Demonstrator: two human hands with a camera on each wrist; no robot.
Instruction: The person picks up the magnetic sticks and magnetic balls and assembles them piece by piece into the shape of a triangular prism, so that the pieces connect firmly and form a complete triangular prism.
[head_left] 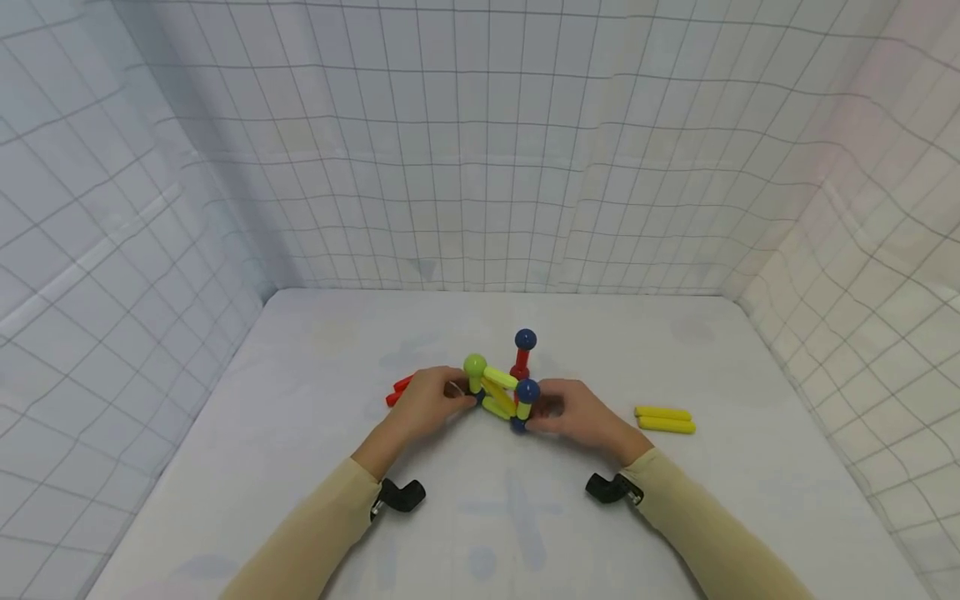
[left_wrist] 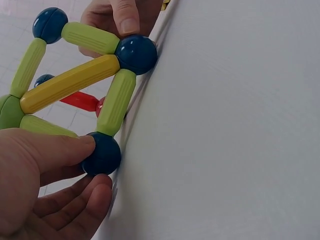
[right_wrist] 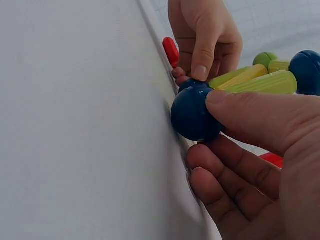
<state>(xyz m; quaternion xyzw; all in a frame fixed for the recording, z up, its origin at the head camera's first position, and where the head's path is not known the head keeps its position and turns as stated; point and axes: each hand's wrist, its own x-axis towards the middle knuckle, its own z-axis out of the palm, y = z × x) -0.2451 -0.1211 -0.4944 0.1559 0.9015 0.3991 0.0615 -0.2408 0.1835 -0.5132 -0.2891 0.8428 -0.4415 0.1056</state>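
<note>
A frame of toy building rods and balls (head_left: 500,406) stands on the table between both hands. It has light green rods (left_wrist: 116,102) round a square, a yellow rod (left_wrist: 72,82) set diagonally, blue balls at three corners and a green ball (head_left: 475,365) at the upper left. Behind it, red rods join a red ball and an upright part topped by a blue ball (head_left: 526,339). My left hand (head_left: 431,402) pinches the lower left blue ball (left_wrist: 102,154) between thumb and fingers. The lower right blue ball (right_wrist: 196,114) is held by my right hand (head_left: 577,414), thumb on top.
Two loose red rods (head_left: 395,396) lie beside my left hand, partly hidden by it. To the right of my right hand, two yellow rods (head_left: 665,420) lie side by side on the white table (head_left: 750,483). Grid-patterned cloth walls (head_left: 480,167) enclose the back and sides.
</note>
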